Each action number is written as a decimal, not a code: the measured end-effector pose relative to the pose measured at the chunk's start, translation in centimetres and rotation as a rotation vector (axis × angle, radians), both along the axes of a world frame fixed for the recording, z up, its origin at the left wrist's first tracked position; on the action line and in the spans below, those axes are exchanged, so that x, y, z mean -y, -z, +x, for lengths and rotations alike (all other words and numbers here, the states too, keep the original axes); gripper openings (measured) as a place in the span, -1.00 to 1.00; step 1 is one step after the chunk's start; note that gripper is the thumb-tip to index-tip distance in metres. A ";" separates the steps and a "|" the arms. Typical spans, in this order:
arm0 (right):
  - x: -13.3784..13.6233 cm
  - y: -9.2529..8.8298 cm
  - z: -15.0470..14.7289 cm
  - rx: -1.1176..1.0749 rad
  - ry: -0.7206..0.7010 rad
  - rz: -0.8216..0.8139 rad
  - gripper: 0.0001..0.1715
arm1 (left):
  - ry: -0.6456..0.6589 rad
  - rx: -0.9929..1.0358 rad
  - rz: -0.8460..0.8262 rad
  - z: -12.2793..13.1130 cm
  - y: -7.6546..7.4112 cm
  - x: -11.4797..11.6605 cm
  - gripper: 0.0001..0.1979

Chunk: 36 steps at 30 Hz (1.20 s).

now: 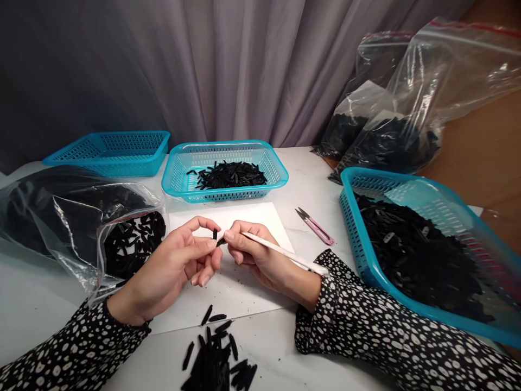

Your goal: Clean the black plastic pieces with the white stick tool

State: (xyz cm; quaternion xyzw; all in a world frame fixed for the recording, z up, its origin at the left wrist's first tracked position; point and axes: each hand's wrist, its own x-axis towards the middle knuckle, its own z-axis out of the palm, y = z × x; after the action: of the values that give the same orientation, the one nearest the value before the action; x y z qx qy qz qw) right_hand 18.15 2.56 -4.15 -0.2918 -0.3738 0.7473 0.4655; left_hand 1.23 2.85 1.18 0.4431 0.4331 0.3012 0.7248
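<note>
Above a white sheet (260, 293), my left hand (179, 260) pinches a small black piece (215, 234) between thumb and forefinger, its other fingers loosely curled. My right hand (260, 255) is closed on a slim white tool (280, 250), whose back end reaches toward the sleeve cuff. A dark tip or bit (221, 241) shows between the two hands, close to the left fingertips; whether it belongs to the tool cannot be made out. Below the sheet, a pile of black strips (211, 361) lies on the table.
Small pink-handled snips (315, 227) lie right of the sheet. Blue baskets stand at back left (158, 155), back centre (226, 196) and right (366, 260); the latter two hold black pieces. An open plastic bag (77, 217) of black pieces lies left, other bags (423, 81) back right.
</note>
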 end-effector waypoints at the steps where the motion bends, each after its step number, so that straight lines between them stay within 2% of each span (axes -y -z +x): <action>1: 0.0 0.0 0.0 -0.018 -0.012 -0.011 -0.53 | -0.006 0.009 -0.011 0.0 -0.1 0.0 -0.78; 6: -0.2 0.4 0.2 -0.105 -0.068 -0.025 -0.56 | -0.017 0.025 -0.030 -0.1 -0.2 0.0 -0.77; 12: -0.3 0.3 0.1 -0.104 -0.045 -0.033 -0.59 | 0.011 0.052 0.006 -0.4 0.2 -0.2 -0.75; 25: -0.1 0.8 0.0 -0.164 -0.090 -0.103 -0.60 | -0.042 0.047 -0.022 0.0 0.0 0.0 -0.81; 28: 0.0 0.6 0.1 -0.074 -0.048 -0.025 -0.57 | -0.059 0.037 0.002 0.0 -0.1 0.0 -0.81; 33: 0.1 0.3 0.5 0.225 0.046 0.261 -0.66 | -0.145 -0.069 0.107 -0.2 0.0 -0.3 -0.79; 34: 0.2 0.3 0.5 0.267 0.038 0.326 -0.70 | -0.163 -0.089 0.128 -0.2 0.0 -0.3 -0.79; 36: 0.7 0.4 0.5 0.294 -0.070 0.473 -0.80 | -0.196 -0.114 0.160 -0.3 0.0 -0.5 -0.79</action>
State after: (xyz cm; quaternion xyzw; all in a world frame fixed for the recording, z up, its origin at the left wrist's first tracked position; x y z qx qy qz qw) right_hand 18.62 1.88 -4.58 -0.2674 -0.6112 0.6047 0.4351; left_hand 0.94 3.31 1.14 0.4714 0.4894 0.3783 0.6286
